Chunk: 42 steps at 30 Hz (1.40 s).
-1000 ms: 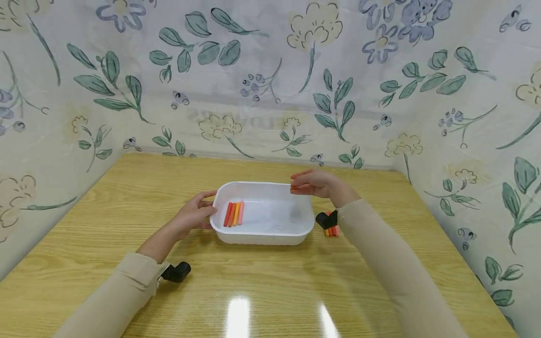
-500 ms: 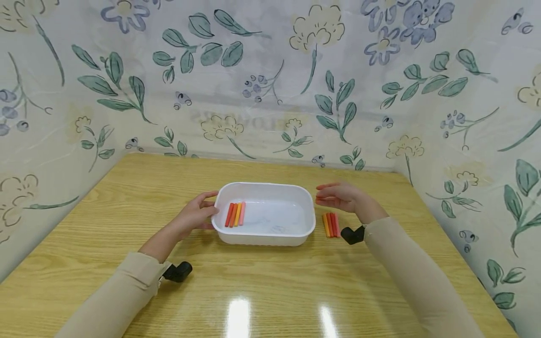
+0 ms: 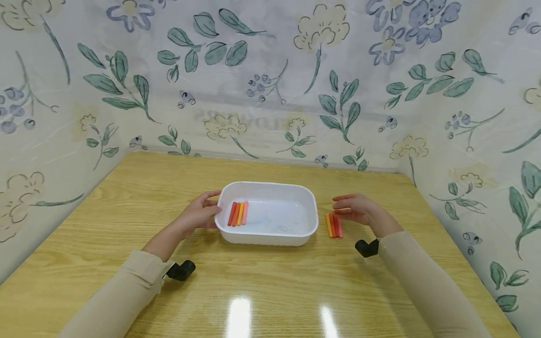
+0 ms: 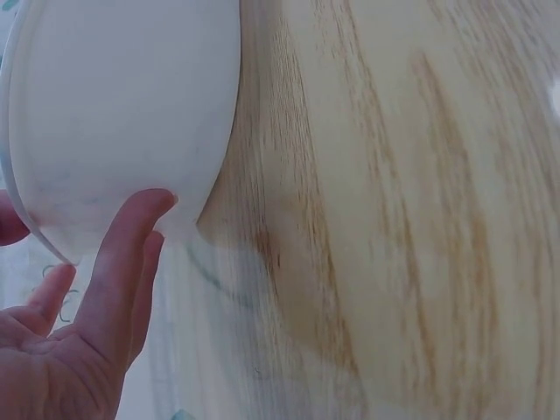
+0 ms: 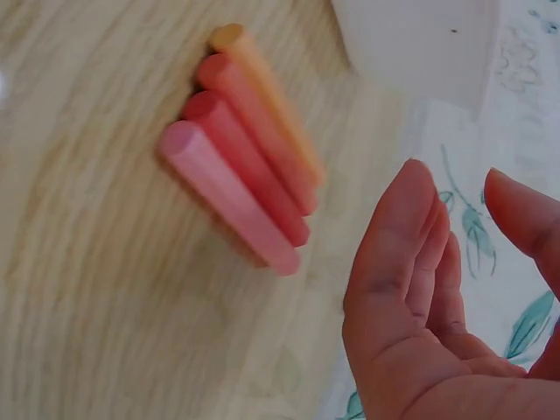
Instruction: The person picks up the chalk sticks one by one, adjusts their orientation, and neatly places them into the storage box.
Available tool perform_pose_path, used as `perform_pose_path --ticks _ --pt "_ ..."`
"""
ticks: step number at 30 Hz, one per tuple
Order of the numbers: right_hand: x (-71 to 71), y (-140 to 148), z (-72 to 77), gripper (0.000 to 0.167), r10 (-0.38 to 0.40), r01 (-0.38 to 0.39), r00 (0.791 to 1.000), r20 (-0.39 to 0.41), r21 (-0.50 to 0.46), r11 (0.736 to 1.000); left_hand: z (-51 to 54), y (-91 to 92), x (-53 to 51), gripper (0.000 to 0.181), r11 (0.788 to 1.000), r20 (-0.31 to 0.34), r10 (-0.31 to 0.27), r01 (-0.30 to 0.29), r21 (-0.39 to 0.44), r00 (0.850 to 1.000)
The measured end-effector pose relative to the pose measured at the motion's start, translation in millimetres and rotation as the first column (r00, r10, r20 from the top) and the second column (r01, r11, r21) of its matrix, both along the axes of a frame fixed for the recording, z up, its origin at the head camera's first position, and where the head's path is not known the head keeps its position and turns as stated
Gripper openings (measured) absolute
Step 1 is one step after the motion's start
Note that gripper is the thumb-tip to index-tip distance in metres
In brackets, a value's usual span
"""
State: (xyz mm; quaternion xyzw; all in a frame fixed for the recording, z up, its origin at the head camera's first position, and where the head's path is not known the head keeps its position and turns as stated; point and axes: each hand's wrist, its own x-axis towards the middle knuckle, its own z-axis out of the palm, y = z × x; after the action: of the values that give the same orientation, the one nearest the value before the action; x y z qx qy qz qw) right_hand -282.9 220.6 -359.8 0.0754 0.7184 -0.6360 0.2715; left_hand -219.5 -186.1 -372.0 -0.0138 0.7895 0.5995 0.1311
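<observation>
The white plastic tub (image 3: 270, 239) stands on the table. At its left end my left hand (image 3: 198, 213) holds it, thumb at the rim; in the left wrist view fingers (image 4: 122, 262) touch the outer wall. Inside, at the left, several crayon-like sticks (image 3: 238, 214) in red, orange, yellow and pink lie side by side. A second row of coloured sticks (image 3: 334, 226) lies on the table right of the tub, yellow to pink. My right hand (image 3: 359, 211) hovers at their far end, thumb and fingers apart, holding nothing. The right wrist view shows the pink stick (image 5: 232, 197) nearest the camera's lower side.
The wood-grain table (image 3: 270, 286) runs back to a flower-patterned cloth (image 3: 270, 136) that also closes off both sides. A black wrist camera mount (image 3: 181, 270) sits at the left cuff, another mount (image 3: 367, 248) at the right cuff.
My right hand has moved from over the tub's right rear rim rightward and nearer, to beside the sticks on the table. The left hand stays at the tub's left end.
</observation>
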Motion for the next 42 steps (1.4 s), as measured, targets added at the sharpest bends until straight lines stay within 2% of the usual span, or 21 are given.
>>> perform_pose_path --ticks 7,16,25,28,31,42 --pt "5.6 8 -7.6 0.056 -0.008 0.008 1.000 0.002 0.057 0.998 -0.6 0.5 0.2 0.059 1.000 0.001 -0.002 0.002 0.006 1.000" --pt "9.3 16 -18.2 0.058 -0.018 0.018 1.000 0.002 0.075 0.997 1.6 0.8 0.7 0.058 1.000 0.003 0.001 -0.001 0.013 1.000" --pt "12.9 14 -23.7 0.068 0.043 -0.039 0.999 -0.017 0.194 0.980 2.8 0.1 1.3 0.058 1.000 -0.001 0.003 -0.003 0.003 1.000" --pt "13.5 13 -24.5 0.068 0.077 -0.066 0.996 -0.034 0.242 0.968 2.3 -0.5 0.9 0.058 1.000 -0.001 0.004 -0.004 0.010 1.000" --pt "13.7 12 -25.5 0.064 0.076 -0.061 0.996 -0.045 0.267 0.962 1.6 -0.9 0.5 0.058 1.000 0.001 0.004 -0.004 0.017 1.000" --pt "16.2 11 -24.1 0.063 0.032 -0.014 0.996 -0.082 0.207 0.978 0.8 -1.1 0.2 0.058 1.000 0.002 0.004 -0.004 0.025 1.000"
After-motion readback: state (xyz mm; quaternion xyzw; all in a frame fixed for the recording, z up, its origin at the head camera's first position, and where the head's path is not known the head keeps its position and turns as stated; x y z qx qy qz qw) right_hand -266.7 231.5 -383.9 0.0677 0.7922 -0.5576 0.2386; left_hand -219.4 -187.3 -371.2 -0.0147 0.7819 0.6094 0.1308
